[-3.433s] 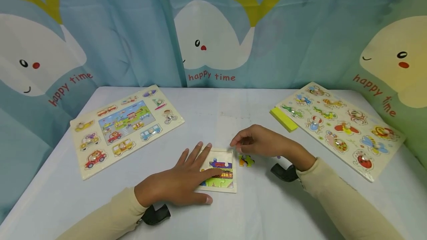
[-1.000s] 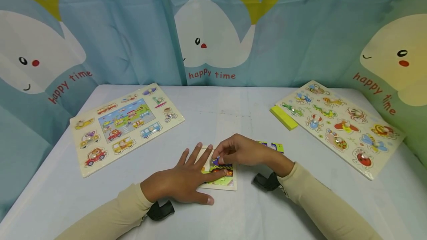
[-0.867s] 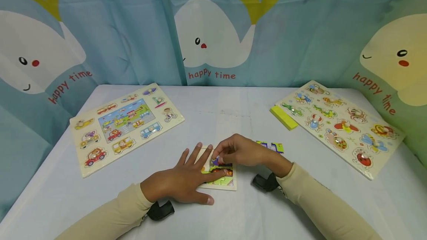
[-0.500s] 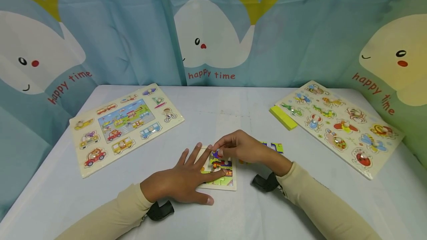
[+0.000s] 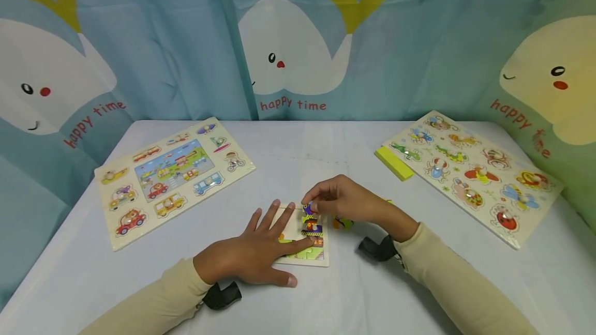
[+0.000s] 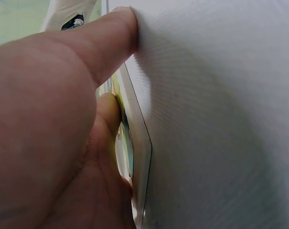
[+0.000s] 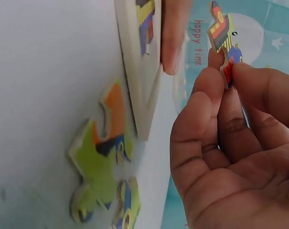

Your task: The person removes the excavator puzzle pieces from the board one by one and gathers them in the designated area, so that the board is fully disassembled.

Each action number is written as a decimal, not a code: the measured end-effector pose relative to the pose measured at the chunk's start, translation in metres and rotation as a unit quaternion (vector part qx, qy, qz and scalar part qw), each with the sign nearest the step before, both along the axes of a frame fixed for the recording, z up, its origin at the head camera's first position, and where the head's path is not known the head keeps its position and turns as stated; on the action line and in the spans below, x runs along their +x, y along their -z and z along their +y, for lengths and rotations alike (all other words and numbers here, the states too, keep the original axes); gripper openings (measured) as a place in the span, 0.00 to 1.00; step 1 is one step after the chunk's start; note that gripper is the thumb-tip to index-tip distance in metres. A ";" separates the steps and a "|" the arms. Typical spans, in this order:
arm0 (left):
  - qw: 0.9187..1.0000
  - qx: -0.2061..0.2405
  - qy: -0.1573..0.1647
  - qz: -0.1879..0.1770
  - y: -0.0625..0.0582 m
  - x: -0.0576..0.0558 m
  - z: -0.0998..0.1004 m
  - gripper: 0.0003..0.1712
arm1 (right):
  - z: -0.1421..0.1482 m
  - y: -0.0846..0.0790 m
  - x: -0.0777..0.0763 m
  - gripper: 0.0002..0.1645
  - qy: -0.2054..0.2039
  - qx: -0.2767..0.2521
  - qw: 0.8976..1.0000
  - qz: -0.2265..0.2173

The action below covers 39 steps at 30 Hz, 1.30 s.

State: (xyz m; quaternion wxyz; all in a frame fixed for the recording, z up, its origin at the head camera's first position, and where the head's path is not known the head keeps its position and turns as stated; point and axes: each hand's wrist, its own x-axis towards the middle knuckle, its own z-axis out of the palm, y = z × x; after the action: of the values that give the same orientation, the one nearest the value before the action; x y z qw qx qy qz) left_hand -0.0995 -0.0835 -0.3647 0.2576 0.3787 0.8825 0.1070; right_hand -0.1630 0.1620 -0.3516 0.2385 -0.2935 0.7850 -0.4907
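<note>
Pinched between thumb and fingers of the right hand (image 5: 342, 200), a puzzle piece (image 7: 220, 31) hangs over the far right part of the frame (image 5: 326, 247). Fingers apart and straight, the left hand (image 5: 253, 255) lies across the frame's left side, gripping nothing. Loose pieces (image 7: 99, 176) lie just right of the frame. Farther off sit the vehicle board (image 5: 174, 162), left, and the insect board (image 5: 458, 170), right, with a yellow block (image 5: 393, 163) beside it.
</note>
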 end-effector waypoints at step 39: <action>1.000 0.004 -0.013 0.000 0.001 0.001 0.001 0.43 | 0.070 -0.008 0.004 0.09 0.015 0.075 0.997 -0.012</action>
State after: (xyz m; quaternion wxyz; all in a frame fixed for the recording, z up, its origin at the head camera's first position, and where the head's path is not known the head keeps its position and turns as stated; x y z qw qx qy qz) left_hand -0.0984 -0.0826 -0.3661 0.2546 0.3684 0.8868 0.1141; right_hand -0.1592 0.2320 -0.3433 0.2619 -0.2567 0.8210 -0.4376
